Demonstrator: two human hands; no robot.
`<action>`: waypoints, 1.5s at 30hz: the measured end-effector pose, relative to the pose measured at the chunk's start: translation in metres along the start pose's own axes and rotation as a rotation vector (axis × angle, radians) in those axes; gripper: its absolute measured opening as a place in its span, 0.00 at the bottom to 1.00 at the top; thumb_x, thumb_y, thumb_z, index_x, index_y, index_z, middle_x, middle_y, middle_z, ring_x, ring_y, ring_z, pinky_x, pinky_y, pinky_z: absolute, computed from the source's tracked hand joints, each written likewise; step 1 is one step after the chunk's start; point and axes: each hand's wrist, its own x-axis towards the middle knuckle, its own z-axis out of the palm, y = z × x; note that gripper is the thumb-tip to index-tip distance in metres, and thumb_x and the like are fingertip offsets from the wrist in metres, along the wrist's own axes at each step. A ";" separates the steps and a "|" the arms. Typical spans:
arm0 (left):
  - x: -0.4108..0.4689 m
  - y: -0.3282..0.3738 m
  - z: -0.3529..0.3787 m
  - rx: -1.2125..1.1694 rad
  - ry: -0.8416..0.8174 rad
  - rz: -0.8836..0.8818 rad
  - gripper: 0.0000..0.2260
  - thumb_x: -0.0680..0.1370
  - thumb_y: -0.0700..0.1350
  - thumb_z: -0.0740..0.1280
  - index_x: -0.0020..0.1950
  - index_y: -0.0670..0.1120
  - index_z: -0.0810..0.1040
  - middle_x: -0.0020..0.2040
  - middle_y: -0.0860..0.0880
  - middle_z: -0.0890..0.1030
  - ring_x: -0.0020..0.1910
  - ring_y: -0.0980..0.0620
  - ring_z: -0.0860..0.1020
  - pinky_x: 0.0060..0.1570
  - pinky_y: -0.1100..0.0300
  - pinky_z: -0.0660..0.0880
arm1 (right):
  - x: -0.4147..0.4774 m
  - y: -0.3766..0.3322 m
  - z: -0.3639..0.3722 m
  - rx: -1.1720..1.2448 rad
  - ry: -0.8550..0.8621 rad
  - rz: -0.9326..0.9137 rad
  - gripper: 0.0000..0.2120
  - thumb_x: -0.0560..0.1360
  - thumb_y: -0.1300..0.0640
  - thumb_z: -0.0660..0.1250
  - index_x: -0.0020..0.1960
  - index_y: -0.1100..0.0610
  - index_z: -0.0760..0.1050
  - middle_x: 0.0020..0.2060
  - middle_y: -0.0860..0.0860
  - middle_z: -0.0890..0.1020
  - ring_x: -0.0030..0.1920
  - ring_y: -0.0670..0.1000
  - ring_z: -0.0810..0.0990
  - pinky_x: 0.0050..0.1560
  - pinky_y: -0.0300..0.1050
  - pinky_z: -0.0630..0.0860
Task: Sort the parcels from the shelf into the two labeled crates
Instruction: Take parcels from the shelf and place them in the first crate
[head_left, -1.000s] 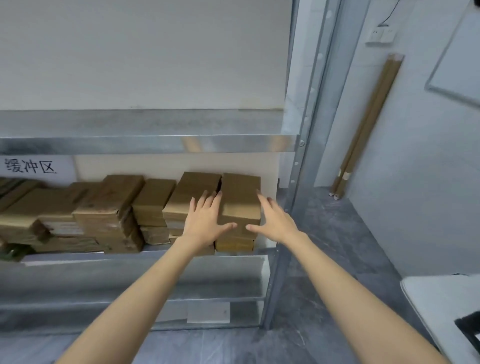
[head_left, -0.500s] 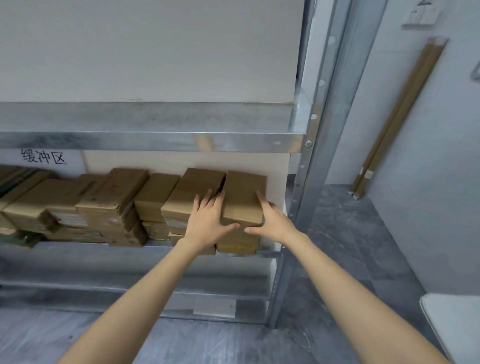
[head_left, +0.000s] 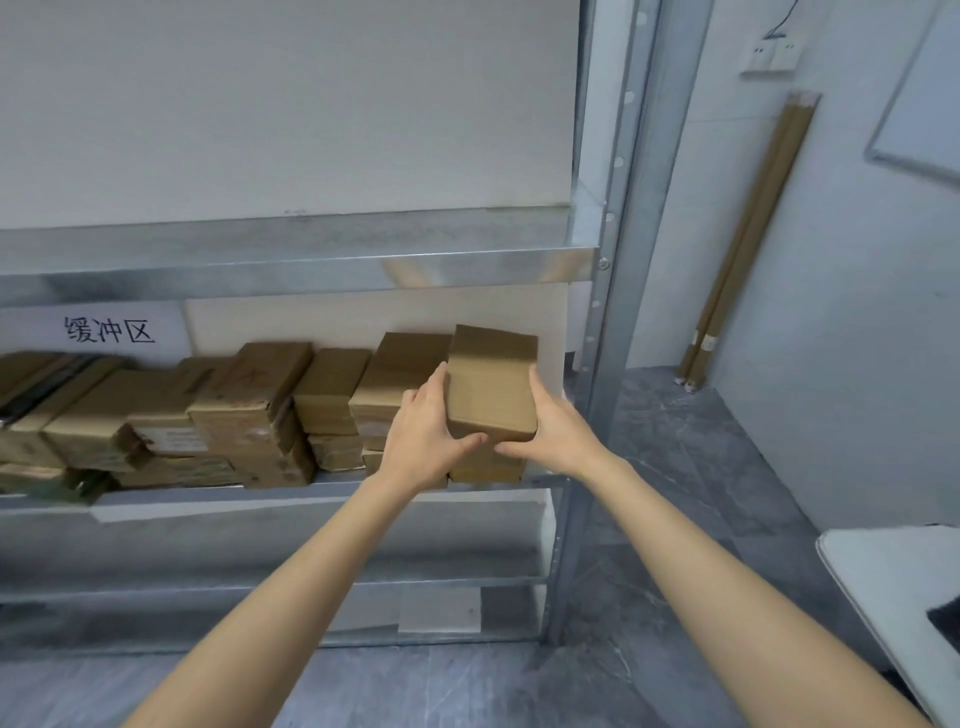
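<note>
I see two hands reaching out, and both are on one brown parcel (head_left: 491, 389). The left hand (head_left: 423, 441) holds the parcel's left side. Its fingers lie flat up the side and its thumb is hooked across the front edge. The right hand (head_left: 558, 431) holds the other side the same way, with its thumb at the front too. So the parcel sits right between the two hands, and both of them squeeze it.

Just under the two thumbs is one more parcel (head_left: 485, 470). It lies on the metal shelf (head_left: 234, 496). I cannot tell if the held parcel touches it.

Left of the left hand is a pile of brown parcels (head_left: 249, 410), two high in places. They are too jumbled for me to count, but there are more than ten.

Up and far to the left of the left hand is one white sign (head_left: 109, 330) with three marks on it.

Right of the right hand, past the shelf post, two long brown tubes (head_left: 743, 244) lean in the corner. Down and right of that hand is one white table (head_left: 893, 582)
</note>
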 end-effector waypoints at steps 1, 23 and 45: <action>-0.007 0.002 -0.005 -0.031 -0.018 0.009 0.46 0.70 0.54 0.75 0.79 0.47 0.51 0.74 0.49 0.66 0.70 0.47 0.63 0.65 0.51 0.67 | -0.009 -0.004 0.002 -0.001 0.020 0.002 0.60 0.69 0.43 0.77 0.79 0.48 0.33 0.74 0.55 0.64 0.73 0.58 0.63 0.71 0.60 0.66; -0.158 0.140 -0.057 -0.764 -0.402 0.122 0.40 0.66 0.80 0.46 0.76 0.68 0.50 0.79 0.51 0.52 0.74 0.58 0.50 0.71 0.49 0.49 | -0.264 -0.025 -0.036 0.454 0.635 0.188 0.58 0.63 0.32 0.73 0.80 0.54 0.47 0.74 0.50 0.56 0.73 0.50 0.62 0.75 0.52 0.59; -0.253 0.414 0.089 -0.963 -0.933 0.600 0.43 0.66 0.64 0.74 0.73 0.57 0.54 0.65 0.50 0.75 0.62 0.54 0.77 0.62 0.53 0.74 | -0.551 0.115 -0.173 0.228 1.100 0.351 0.50 0.67 0.57 0.80 0.78 0.44 0.51 0.72 0.47 0.65 0.71 0.46 0.66 0.69 0.44 0.68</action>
